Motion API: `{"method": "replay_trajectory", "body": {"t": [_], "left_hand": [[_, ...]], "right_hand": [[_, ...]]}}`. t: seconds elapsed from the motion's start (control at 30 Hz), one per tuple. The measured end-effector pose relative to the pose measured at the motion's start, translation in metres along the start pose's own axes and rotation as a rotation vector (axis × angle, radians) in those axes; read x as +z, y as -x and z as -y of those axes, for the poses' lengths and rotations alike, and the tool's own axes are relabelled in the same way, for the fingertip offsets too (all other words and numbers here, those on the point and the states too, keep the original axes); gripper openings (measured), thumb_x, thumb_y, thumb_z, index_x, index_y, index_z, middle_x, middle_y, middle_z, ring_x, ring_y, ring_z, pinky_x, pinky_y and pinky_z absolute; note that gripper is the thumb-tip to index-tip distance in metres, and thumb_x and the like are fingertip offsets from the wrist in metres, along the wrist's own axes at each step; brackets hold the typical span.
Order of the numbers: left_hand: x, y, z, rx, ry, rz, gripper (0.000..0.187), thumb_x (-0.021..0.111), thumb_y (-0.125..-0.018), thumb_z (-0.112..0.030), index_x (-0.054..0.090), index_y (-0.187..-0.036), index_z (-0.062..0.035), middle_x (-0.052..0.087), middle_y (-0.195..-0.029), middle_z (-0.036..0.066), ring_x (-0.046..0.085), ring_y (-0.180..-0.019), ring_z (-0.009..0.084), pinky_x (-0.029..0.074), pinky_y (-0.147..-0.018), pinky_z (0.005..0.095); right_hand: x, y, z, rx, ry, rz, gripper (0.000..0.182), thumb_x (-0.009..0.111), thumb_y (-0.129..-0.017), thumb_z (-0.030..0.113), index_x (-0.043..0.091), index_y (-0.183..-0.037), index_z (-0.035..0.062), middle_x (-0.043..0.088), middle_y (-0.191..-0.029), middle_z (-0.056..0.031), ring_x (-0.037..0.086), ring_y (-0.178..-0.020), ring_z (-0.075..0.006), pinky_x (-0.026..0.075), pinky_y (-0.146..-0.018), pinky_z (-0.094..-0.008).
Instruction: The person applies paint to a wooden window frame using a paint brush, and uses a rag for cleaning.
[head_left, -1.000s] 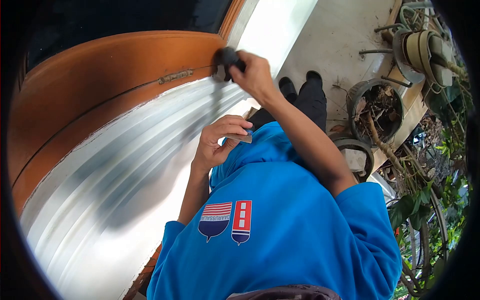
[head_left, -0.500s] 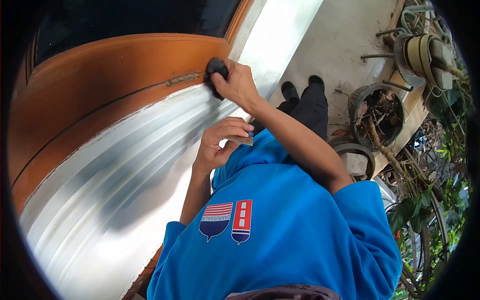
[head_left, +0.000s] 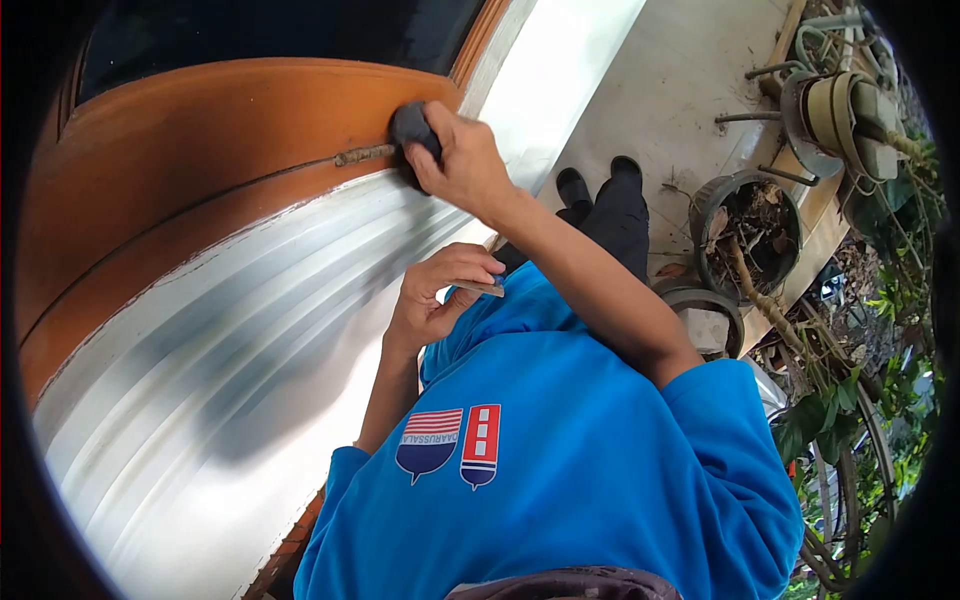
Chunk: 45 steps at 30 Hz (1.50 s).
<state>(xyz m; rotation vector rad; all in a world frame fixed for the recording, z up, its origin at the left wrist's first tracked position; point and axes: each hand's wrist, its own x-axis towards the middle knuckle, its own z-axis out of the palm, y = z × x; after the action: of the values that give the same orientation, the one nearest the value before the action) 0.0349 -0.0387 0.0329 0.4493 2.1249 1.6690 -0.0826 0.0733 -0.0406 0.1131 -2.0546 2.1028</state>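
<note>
My right hand [head_left: 462, 160] is closed round a wadded black cloth [head_left: 411, 130]. It presses the cloth against the lower rail of the orange-brown wooden frame [head_left: 250, 110], just right of a rough, worn strip [head_left: 365, 155] along the joint. Below it, in front of my blue shirt, my left hand [head_left: 432, 290] pinches a small flat, thin-edged piece [head_left: 480, 287] with a bit of blue on it. Its exact kind is mostly hidden by the fingers.
Under the frame runs a white ridged sill [head_left: 250, 280]. Dark glass [head_left: 270, 40] fills the frame. To the right are a pot of dry leaves [head_left: 750, 230], a smaller pot [head_left: 705, 320], metal hooks and leafy plants [head_left: 825, 415]. My feet [head_left: 575, 188] stand on the pale floor [head_left: 660, 100].
My right hand has slid the black cloth a little left and up along the wooden rail, closer to the worn strip. The left hand stays nearly where it was, still pinching the flat piece.
</note>
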Motion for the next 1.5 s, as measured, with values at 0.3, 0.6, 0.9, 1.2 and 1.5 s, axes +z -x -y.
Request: {"method": "replay_trajectory", "body": {"t": [0.3,0.6,0.9,1.2,1.5], "left_hand": [[0.002,0.010,0.001,-0.004,0.013,-0.034,0.014,0.068,-0.087,-0.003,0.073,-0.100,-0.0072,0.074,-0.105,0.009,0.067,-0.104,0.0275,0.052,-0.093,0.0394],[0.002,0.001,0.002,0.032,-0.008,0.037,0.011,0.066,-0.089,-0.003,0.071,-0.099,-0.0052,0.073,-0.104,0.012,0.066,-0.104,0.0284,0.053,-0.091,0.0394],[-0.003,-0.001,0.001,0.027,0.028,0.011,0.012,0.066,-0.090,-0.005,0.072,-0.101,-0.0067,0.074,-0.103,0.011,0.067,-0.104,0.0270,0.052,-0.092,0.0386],[-0.005,-0.010,-0.006,0.019,0.014,0.019,0.012,0.065,-0.092,-0.005,0.072,-0.102,-0.0065,0.075,-0.098,0.010,0.067,-0.102,0.0255,0.052,-0.092,0.0366],[-0.002,-0.005,-0.014,0.014,0.051,-0.029,0.013,0.064,-0.092,-0.003,0.072,-0.102,-0.0055,0.075,-0.095,0.009,0.067,-0.100,0.0263,0.053,-0.091,0.0392]], "right_hand": [[-0.005,0.000,-0.045,0.262,0.406,-0.009,0.019,0.066,-0.081,0.017,0.060,-0.091,0.0015,0.066,-0.077,-0.0238,0.065,-0.075,-0.0451,0.053,-0.069,-0.0494],[-0.006,0.025,-0.039,0.117,0.308,0.291,0.018,0.066,-0.075,0.012,0.065,-0.091,0.0022,0.066,-0.081,-0.0206,0.065,-0.080,-0.0423,0.052,-0.070,-0.0488],[-0.013,-0.018,-0.045,0.317,0.344,-0.078,0.021,0.068,-0.081,0.019,0.063,-0.087,-0.0010,0.066,-0.079,-0.0276,0.065,-0.077,-0.0464,0.053,-0.069,-0.0487],[0.001,0.016,-0.041,0.448,0.270,0.229,0.022,0.067,-0.077,0.017,0.063,-0.088,-0.0017,0.065,-0.076,-0.0262,0.063,-0.076,-0.0465,0.052,-0.070,-0.0486],[-0.009,0.014,0.012,-0.059,0.297,0.357,0.022,0.071,-0.071,0.009,0.065,-0.092,0.0039,0.067,-0.088,-0.0151,0.067,-0.079,-0.0386,0.054,-0.067,-0.0458]]}}
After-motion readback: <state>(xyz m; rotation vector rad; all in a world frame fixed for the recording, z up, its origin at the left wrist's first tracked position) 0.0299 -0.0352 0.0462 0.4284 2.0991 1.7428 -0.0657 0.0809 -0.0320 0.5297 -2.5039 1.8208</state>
